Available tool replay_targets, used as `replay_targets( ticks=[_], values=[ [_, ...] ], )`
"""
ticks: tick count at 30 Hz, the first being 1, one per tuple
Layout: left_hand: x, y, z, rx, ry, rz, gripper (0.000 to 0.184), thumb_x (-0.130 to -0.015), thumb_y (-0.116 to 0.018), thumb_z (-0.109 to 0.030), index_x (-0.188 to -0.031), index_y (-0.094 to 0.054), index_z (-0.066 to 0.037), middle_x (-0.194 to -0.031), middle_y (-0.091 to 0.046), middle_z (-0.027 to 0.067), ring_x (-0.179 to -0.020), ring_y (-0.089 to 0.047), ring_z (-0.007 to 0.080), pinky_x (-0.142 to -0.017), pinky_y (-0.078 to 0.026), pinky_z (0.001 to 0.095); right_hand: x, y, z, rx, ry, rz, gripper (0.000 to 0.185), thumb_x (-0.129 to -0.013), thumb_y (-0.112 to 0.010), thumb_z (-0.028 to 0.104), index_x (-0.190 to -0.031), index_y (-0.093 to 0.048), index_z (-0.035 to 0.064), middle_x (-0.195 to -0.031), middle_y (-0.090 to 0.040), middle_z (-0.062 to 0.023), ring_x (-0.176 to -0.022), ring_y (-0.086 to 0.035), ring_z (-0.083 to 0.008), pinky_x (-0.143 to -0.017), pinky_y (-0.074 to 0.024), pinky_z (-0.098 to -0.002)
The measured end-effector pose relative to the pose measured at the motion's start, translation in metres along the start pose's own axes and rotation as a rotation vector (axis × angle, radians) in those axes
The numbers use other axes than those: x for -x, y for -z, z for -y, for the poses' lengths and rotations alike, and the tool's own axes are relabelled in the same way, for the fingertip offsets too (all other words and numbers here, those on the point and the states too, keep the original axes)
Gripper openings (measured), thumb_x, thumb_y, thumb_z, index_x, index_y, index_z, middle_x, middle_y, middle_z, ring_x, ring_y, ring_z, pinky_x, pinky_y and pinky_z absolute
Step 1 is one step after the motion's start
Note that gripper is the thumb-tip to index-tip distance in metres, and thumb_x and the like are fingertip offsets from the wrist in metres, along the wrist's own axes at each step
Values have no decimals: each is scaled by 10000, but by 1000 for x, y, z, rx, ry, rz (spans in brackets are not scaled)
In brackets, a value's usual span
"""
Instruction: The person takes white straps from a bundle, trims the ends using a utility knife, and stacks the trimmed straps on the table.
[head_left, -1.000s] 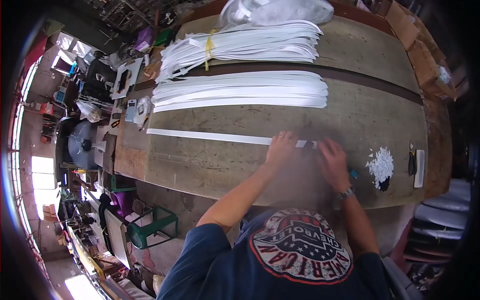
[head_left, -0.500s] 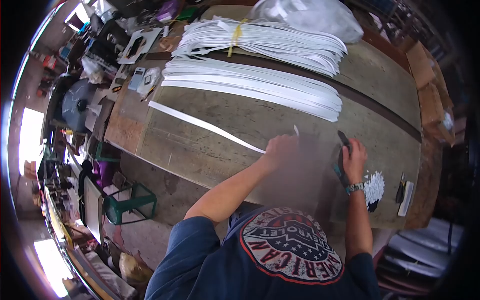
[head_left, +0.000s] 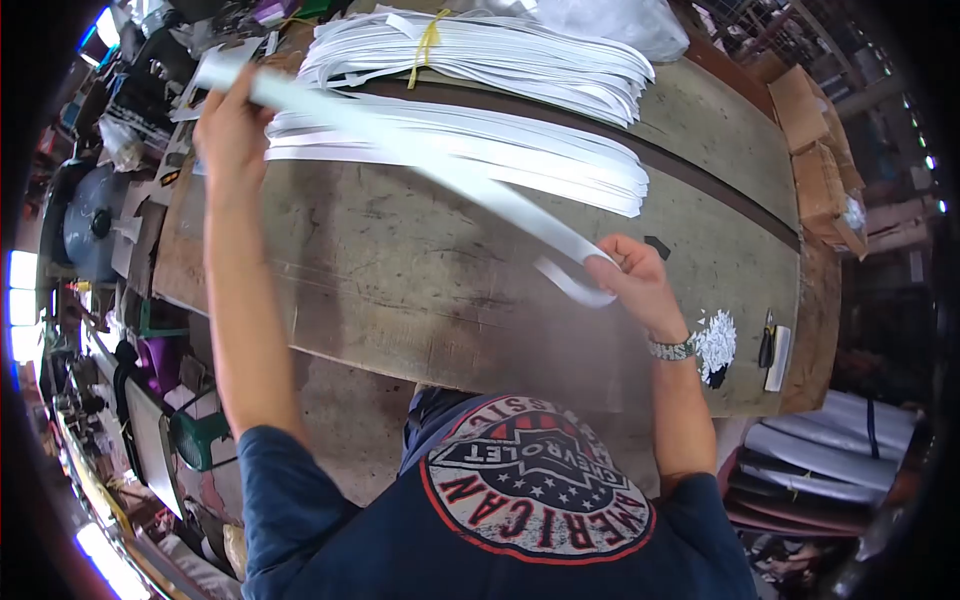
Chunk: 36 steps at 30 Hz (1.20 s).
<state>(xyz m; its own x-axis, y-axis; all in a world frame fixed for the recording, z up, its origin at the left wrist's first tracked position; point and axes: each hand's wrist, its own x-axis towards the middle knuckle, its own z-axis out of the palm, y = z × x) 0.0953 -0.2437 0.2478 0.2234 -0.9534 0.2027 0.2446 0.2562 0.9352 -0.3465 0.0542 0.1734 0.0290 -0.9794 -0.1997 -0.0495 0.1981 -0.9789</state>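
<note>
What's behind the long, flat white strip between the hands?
Either side of the strip, a pile of flat white strips and the worn grey-brown tabletop show behind it; whatever it directly covers can't be seen.

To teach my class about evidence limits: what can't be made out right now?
Left hand, head view: fingers blurred by motion.
White strip, head view: edges blurred by motion.
Plastic bag, head view: top cut off by upper edge.
Dark object by the right hand, head view: too small to identify.
White scraps, head view: too small to count.
</note>
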Motion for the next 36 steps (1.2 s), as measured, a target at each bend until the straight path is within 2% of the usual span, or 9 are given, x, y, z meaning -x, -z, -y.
replay_targets(
  ticks=[2,4,8,12,15,18,21,23,36],
  values=[
    [-26,93,33,134,136,-132,247,-1025,-772,-158,-1224,-685,-41,-1110,-710,66,-1010,-691,208,-849,-585,389,-1,4,-5,248,23,-66,264,-1009,-809,286,-987,-734,34,-738,-634,47,-662,-512,-30,-577,-380,-248],
    [-40,188,82,56,228,-212,222,-1031,-758,-157,-1210,-665,-64,-1015,-663,26,-911,-664,171,-770,-568,354,-8,15,-22,499,75,-108,283,-989,-826,290,-966,-742,21,-731,-644,33,-665,-527,-43,-574,-396,-274],
    [-5,249,153,-122,380,-231,153,-1043,-737,-167,-1116,-668,-52,-877,-646,36,-663,-614,168,-556,-510,321,-30,11,-37,807,-35,-152,254,-951,-830,251,-979,-753,10,-750,-696,-64,-653,-635,-206,-625,-490,-352],
    [8,285,194,-228,579,-441,202,-1027,-757,-211,-1110,-697,-38,-910,-703,90,-620,-635,175,-557,-523,316,-35,2,-88,991,40,-244,244,-951,-795,205,-1128,-754,41,-1058,-740,-115,-943,-693,-341,-824,-542,-443],
    [26,296,162,-730,431,-424,287,-1009,-776,-246,-1161,-705,-13,-954,-726,95,-758,-723,217,-645,-576,350,-7,-14,-105,1154,92,-396,400,-958,-760,161,-1344,-692,77,-1376,-659,-142,-1258,-607,-376,-1051,-483,-512],
    [42,321,179,-1089,9,-291,414,-996,-792,-285,-1280,-704,4,-1165,-734,166,-1076,-739,327,-877,-598,452,13,-39,-107,1187,144,-453,454,-954,-755,134,-1393,-668,60,-1411,-654,-155,-1255,-622,-385,-1066,-484,-509],
    [73,250,166,-1436,-370,32,594,-1021,-741,-419,-1458,-638,-29,-1499,-606,233,-1451,-531,412,-1164,-442,550,23,-58,-131,1231,86,-363,553,-1036,-672,242,-1548,-554,72,-1628,-500,-177,-1483,-479,-392,-1187,-400,-537],
    [85,221,187,-1706,-216,176,719,-1049,-645,-543,-1591,-535,-83,-1704,-404,225,-1594,-329,434,-1290,-265,569,19,-65,-147,1278,-3,-356,594,-1093,-597,338,-1617,-482,84,-1722,-385,-176,-1595,-348,-381,-1251,-323,-565],
    [61,225,218,-1676,-327,101,648,-1077,-607,-535,-1553,-594,-96,-1644,-474,271,-1537,-424,436,-1245,-356,552,15,-69,-143,1194,112,-546,562,-1004,-703,261,-1500,-562,36,-1568,-511,-257,-1466,-477,-446,-1206,-382,-574]
  ],
)
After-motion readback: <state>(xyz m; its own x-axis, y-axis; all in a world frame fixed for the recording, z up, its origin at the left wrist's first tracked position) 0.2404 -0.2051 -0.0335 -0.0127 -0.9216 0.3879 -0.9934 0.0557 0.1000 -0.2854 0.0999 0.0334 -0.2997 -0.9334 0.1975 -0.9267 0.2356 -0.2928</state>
